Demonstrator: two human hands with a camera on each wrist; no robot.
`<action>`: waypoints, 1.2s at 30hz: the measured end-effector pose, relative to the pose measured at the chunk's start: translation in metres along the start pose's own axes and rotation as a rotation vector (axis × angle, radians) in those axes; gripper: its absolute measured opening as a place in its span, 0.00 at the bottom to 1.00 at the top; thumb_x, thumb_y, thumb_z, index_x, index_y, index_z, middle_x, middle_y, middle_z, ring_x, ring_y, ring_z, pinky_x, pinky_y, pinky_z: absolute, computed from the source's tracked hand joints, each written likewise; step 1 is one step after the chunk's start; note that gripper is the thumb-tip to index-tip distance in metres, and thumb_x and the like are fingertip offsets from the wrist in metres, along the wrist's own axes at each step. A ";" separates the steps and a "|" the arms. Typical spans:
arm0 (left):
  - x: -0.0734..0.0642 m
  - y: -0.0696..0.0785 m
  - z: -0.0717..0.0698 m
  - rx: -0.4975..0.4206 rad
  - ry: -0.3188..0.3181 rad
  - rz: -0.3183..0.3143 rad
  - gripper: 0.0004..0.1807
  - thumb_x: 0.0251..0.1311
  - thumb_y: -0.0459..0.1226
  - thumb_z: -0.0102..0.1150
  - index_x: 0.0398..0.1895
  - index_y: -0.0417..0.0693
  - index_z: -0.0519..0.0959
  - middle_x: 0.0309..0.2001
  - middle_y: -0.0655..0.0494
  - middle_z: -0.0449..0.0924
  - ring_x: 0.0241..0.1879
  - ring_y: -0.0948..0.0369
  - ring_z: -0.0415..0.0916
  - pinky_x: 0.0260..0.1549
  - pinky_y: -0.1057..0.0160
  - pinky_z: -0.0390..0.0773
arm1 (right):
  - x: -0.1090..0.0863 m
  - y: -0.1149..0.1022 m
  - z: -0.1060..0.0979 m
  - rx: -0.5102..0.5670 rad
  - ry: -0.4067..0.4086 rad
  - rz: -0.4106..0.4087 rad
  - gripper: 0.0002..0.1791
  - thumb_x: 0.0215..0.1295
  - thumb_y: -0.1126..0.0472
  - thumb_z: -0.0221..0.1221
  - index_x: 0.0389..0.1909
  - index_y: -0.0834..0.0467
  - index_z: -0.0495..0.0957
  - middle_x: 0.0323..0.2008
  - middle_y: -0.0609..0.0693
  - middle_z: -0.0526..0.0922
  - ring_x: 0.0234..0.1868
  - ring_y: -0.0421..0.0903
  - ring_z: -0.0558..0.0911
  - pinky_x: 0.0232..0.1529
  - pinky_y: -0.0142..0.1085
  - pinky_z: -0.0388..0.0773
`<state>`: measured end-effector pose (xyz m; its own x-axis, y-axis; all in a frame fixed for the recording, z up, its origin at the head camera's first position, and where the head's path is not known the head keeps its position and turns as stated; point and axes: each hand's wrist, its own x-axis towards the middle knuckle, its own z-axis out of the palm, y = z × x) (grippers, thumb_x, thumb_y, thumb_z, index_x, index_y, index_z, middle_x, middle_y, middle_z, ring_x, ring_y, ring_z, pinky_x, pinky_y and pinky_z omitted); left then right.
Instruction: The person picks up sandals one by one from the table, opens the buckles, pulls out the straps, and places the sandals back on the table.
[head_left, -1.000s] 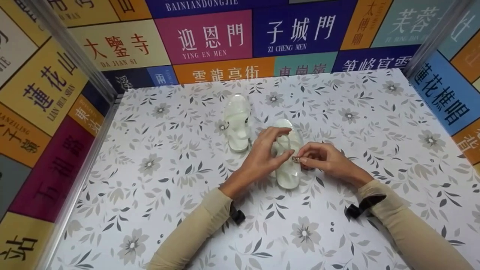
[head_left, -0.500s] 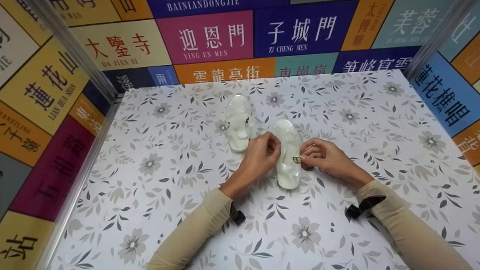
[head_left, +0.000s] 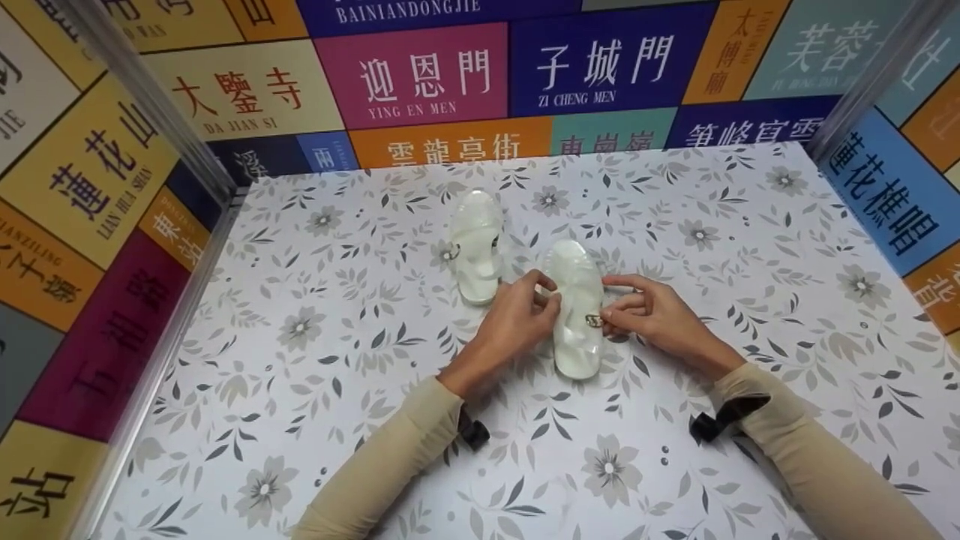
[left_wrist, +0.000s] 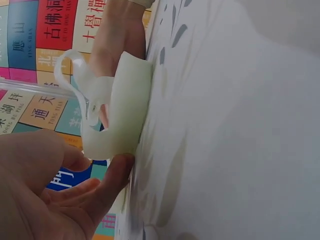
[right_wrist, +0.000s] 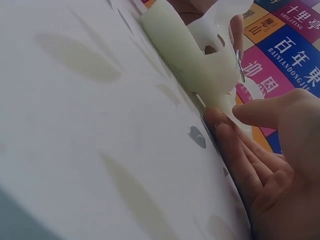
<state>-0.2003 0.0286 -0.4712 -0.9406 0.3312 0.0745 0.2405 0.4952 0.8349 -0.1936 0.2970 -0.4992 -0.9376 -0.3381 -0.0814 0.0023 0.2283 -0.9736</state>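
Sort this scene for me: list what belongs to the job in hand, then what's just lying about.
In the job:
- nearer pale sandal, between the hands
- metallic buckle on that sandal
- left hand and right hand

Just there:
- farther pale sandal, probably its mate
- floral-patterned tabletop
- lettered wall panels
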 end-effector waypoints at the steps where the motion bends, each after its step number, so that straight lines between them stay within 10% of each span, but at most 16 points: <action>1: 0.000 0.001 -0.001 -0.001 -0.006 0.001 0.08 0.76 0.37 0.61 0.52 0.45 0.83 0.43 0.46 0.94 0.40 0.62 0.92 0.34 0.70 0.88 | 0.000 0.000 0.001 -0.013 0.005 -0.006 0.38 0.74 0.62 0.69 0.80 0.62 0.65 0.44 0.55 0.93 0.40 0.46 0.93 0.44 0.37 0.93; 9: -0.001 0.003 0.000 0.025 -0.053 0.045 0.09 0.78 0.40 0.62 0.50 0.47 0.88 0.46 0.50 0.94 0.38 0.68 0.91 0.33 0.74 0.87 | -0.004 -0.004 0.012 -0.146 0.064 -0.050 0.35 0.77 0.64 0.64 0.81 0.62 0.65 0.51 0.62 0.86 0.42 0.40 0.91 0.43 0.33 0.91; 36: 0.025 -0.002 0.017 -0.091 0.028 0.101 0.22 0.79 0.38 0.57 0.72 0.44 0.78 0.36 0.52 0.86 0.32 0.67 0.79 0.31 0.73 0.78 | 0.025 -0.012 0.020 -0.067 0.315 -0.132 0.27 0.81 0.63 0.59 0.77 0.56 0.73 0.73 0.55 0.80 0.57 0.38 0.85 0.60 0.21 0.80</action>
<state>-0.2201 0.0494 -0.4803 -0.9194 0.3523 0.1751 0.3130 0.3851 0.8682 -0.2100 0.2680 -0.4941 -0.9896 -0.0724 0.1241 -0.1390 0.2640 -0.9545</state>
